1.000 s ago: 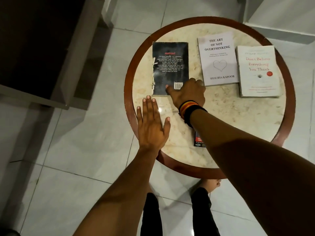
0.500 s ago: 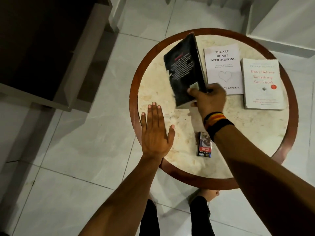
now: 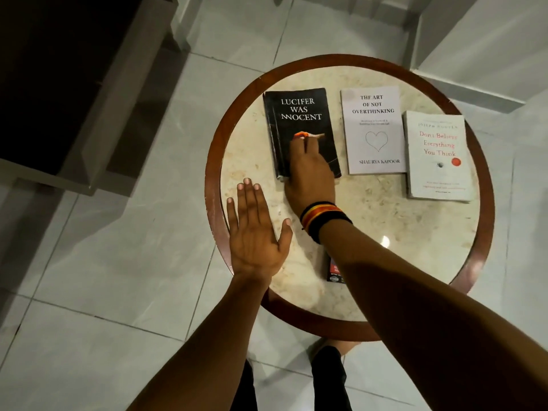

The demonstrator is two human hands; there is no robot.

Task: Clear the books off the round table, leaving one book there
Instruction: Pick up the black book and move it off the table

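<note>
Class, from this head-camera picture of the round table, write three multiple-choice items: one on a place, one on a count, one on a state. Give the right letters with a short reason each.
1. Where does the black book "Lucifer Was Innocent" lie among the three books?
A. leftmost
B. middle
C. rightmost

2. How many books lie on the round table?
A. two
B. three
C. five

3. What is the left hand doing?
A. gripping a book
B. lying open and flat, holding nothing
C. closed in a fist

Answers:
1 A: "The Art of Not Overthinking" and "Don't Believe Everything You Think" lie to its right.
2 B: three covers show; the small pack under the right forearm is no book.
3 B: its fingers are spread at the table's near-left edge, while the right hand rests on the black book.
</note>
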